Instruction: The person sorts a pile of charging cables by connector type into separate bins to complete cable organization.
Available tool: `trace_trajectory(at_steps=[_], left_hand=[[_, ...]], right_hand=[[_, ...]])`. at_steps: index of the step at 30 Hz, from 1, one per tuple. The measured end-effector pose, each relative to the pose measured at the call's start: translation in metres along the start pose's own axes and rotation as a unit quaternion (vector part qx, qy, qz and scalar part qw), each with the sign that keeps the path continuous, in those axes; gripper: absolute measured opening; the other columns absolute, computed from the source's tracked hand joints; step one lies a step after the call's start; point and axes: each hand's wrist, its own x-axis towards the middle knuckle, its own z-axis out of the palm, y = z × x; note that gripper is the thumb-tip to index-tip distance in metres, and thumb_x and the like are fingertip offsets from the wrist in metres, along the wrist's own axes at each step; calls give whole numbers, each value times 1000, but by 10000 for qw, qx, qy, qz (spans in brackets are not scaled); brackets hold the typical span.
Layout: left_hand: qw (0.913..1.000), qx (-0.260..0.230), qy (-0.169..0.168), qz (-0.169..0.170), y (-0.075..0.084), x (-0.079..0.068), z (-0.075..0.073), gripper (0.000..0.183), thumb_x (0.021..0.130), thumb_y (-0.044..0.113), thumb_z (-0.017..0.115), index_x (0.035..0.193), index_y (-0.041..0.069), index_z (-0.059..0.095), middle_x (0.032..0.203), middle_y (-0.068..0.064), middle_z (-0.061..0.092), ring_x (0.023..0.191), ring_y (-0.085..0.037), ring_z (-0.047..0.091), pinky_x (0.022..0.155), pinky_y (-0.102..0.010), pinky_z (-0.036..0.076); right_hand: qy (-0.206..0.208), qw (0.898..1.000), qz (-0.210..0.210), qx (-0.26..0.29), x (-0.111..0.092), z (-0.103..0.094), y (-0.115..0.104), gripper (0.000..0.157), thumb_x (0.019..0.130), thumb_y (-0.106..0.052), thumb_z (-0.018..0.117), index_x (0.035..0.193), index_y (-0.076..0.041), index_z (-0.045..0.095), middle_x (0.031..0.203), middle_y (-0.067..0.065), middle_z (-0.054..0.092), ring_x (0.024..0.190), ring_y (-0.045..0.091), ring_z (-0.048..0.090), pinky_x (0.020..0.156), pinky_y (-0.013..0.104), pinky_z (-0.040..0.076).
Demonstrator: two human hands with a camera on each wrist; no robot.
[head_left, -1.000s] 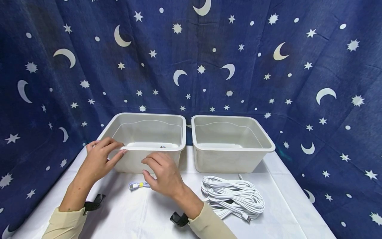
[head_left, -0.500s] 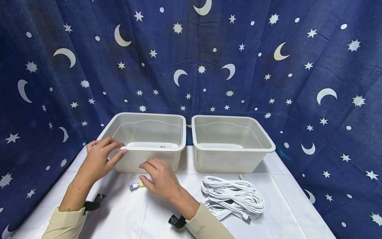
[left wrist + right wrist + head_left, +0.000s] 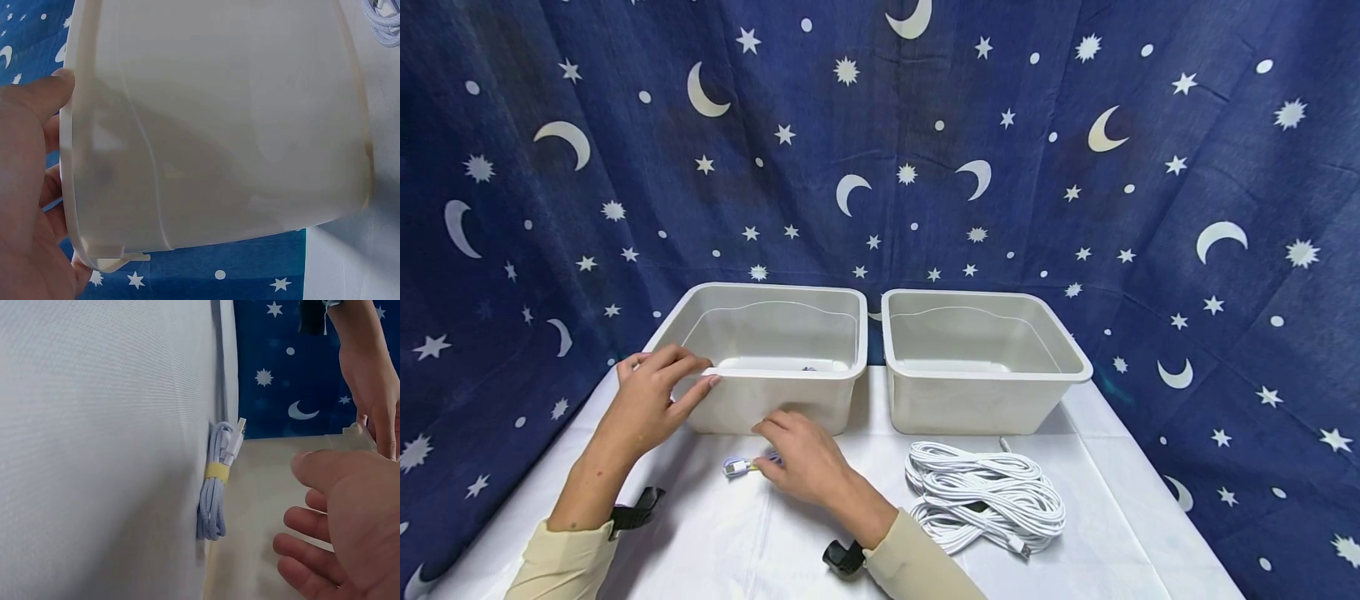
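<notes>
My left hand (image 3: 647, 400) grips the front left rim of the left off-white plastic bin (image 3: 760, 408), thumb outside and fingers over the edge; the left wrist view shows the thumb (image 3: 59, 90) right at the lip. Close to the bin's front wall, on the white cloth, lies a small coiled lavender USB cable (image 3: 212, 509) wrapped with a yellow band (image 3: 217, 472). My right hand (image 3: 808, 458) is over this cable's right end, fingers loosely bent and holding nothing. The right wrist view has the thumb and fingers apart from the cable.
A second off-white bin (image 3: 970, 404) stands to the right. Before it lies a large coil of white cable (image 3: 985, 492) with a USB plug. A small dark item (image 3: 808, 368) shows inside the left bin. A blue star-and-moon curtain (image 3: 895, 125) hangs behind.
My right hand has come down and slightly left toward the lavender cable, covering more of it. My left hand stays at the bin's rim.
</notes>
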Motion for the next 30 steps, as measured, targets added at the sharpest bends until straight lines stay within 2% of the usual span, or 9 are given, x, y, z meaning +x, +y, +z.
trace_trajectory(at_steps=[9,15,22,30], left_hand=[[10000,-51,1,18,0,1,0,18,85,11,86,102,9,79,98,-4,68,85,-27,65,91,-66,34],[10000,-21,-14,2,0,0,0,18,85,12,86,101,9,78,98,-4,68,86,-26,65,91,-65,33],[10000,-69,25,64,-1,1,-1,18,85,11,86,101,8,79,97,-3,68,83,-24,65,90,-65,33],[10000,-43,-45,-63,-1,0,-1,18,86,12,86,102,9,79,98,-4,68,85,-27,65,93,-67,33]], right_hand=[[-402,9991,50,92,-1,10,1,42,95,-34,80,132,-18,71,126,-6,70,113,9,66,98,23,52],[-734,9969,-220,178,-4,16,3,38,97,-34,77,131,-18,73,134,-7,70,123,9,65,106,22,48],[-863,9951,-439,182,-6,19,4,19,93,-30,81,109,-21,77,104,-12,71,92,3,61,88,20,50],[-1008,9944,-317,27,-7,23,4,22,87,-16,81,108,-21,76,95,-12,65,83,4,55,78,21,48]])
